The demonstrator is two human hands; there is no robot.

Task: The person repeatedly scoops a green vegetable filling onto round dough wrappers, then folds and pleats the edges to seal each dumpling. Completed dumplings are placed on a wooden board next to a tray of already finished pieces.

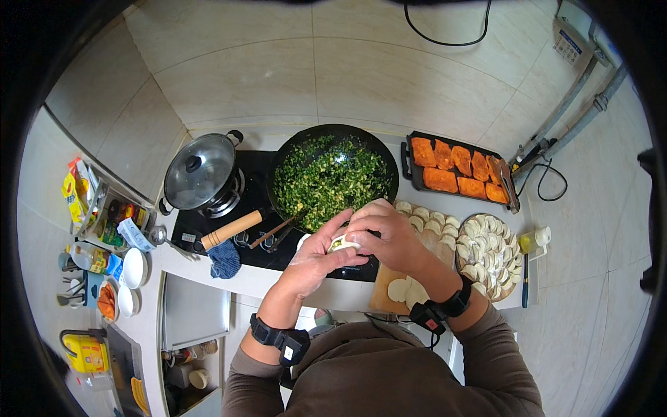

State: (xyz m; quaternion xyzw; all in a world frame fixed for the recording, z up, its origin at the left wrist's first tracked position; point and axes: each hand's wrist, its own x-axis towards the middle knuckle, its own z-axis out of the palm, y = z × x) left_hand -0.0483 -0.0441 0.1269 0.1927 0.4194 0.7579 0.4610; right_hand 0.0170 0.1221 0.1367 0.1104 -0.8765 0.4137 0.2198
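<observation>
A partly folded dumpling (343, 243) with green filling showing lies between my two hands. My left hand (315, 253) cups it from the left, while the fingers of my right hand (379, 234) pinch its upper edge. Just beyond them a black wok (395, 177) holds chopped greens (333, 180) with yellow bits, and chopsticks (273, 232) lean on its near rim. Flat round wrappers (398, 290) lie on the near end of a wooden board (383, 292); folded dumplings (432, 227) sit in rows at its far end. A round tray at the right is covered with more dumplings (490, 250).
A lidded pot (200, 172) stands on the black gas hob (255, 172) at left, near a blue cloth (225, 259). A black griddle pan (417, 180) with orange slices is at the back right. White bowls (135, 268) and bottles crowd the left counter; an oil bottle (534, 240) stands far right.
</observation>
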